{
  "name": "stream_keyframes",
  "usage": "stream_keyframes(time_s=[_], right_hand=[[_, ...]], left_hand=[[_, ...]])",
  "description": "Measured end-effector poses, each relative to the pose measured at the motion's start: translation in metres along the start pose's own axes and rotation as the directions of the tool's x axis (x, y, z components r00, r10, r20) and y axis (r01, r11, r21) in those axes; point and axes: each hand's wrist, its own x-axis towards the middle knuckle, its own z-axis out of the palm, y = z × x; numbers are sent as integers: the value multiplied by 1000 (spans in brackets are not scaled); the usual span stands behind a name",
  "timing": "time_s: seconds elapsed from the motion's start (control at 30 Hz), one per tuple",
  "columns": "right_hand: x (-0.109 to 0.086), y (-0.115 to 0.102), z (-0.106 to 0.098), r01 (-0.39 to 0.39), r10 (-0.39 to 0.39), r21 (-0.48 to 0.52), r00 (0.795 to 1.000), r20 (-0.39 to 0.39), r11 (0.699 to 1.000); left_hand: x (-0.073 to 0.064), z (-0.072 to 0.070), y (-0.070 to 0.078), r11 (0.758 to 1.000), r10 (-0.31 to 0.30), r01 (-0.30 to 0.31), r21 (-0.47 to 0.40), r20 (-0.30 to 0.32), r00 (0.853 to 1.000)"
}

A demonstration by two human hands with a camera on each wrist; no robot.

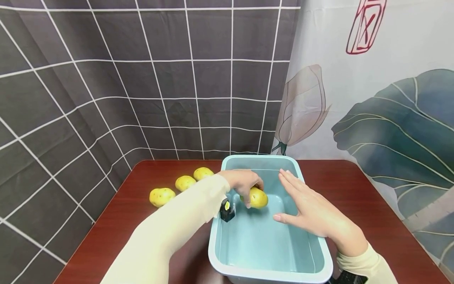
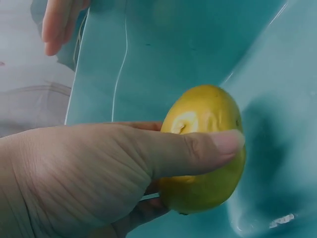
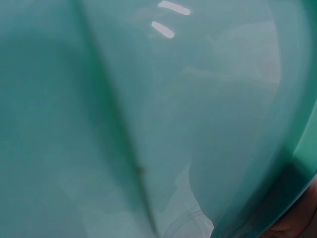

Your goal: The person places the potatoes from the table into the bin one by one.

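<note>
My left hand reaches into the light blue plastic basin and grips a yellow potato. Seen from the left wrist, the thumb lies across the potato, with the other fingers partly hidden behind it; the basin's floor shows below. My right hand hovers over the basin's right side, fingers straight, thumb spread apart, holding nothing. Its fingertips appear at the upper left of the left wrist view. The right wrist view is mostly basin wall, with a sliver of skin at the lower right corner.
Three more yellow potatoes lie on the reddish-brown table left of the basin: a near one, a middle one and a far one. Behind the table hang a dark grid-patterned cloth and a white printed cloth.
</note>
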Motion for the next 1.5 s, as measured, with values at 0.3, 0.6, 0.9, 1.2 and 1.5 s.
stream_keyframes(time_s=[0.3,0.6,0.9,1.2,1.5], right_hand=[[-5,-1,3,-4,4,-8,1000,-7,1000],[-9,-2,4,-17,17,6,1000,1,1000],[-3,8,-7,8,-14,112,998,58,994],[29,39,-28,74,-74,165,997,-10,983],[80,69,-26,18,-9,153,998,-57,988]], left_hand=[[-1,5,3,992,73,-65,-107,78,994],[-1,6,7,982,101,-88,-166,71,992],[-2,-6,7,987,112,-112,-116,-14,994],[-22,-34,15,985,145,-148,-83,-43,988],[-75,-43,10,983,175,-180,-18,-163,971]])
